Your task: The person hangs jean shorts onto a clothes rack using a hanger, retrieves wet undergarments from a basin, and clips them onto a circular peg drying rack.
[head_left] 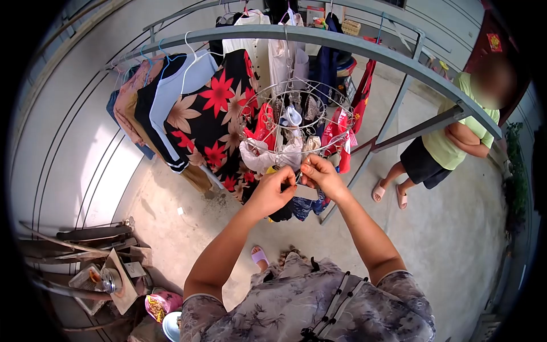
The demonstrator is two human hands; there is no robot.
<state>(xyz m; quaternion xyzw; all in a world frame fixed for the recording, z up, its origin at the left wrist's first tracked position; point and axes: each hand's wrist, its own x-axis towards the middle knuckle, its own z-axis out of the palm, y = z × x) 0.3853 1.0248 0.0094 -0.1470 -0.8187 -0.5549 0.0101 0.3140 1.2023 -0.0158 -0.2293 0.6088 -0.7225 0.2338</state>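
A round wire drying hanger (263, 149) with metal clips hangs from the grey metal rail (342, 41) in front of me. Small laundry dangles around its ring, including a white cloth piece (256, 157) and red pieces (264, 126). At the ring's near side, my left hand (276, 192) is closed in a pinch; what its fingers hold is hidden. Close beside it, my right hand (322, 175) pinches what looks like a small metal clip. A flat pale grey piece (306, 191) shows just below the fingers. Darker patterned cloth (308, 208) hangs lower down.
Clothes on hangers fill the rail's left part, among them a black floral garment (216, 122) and a light blue-sleeved top (179, 85). A person (456, 125) stands on the right with folded arms, beyond the slanted rack legs (383, 122). Wood and clutter (117, 279) lie lower left.
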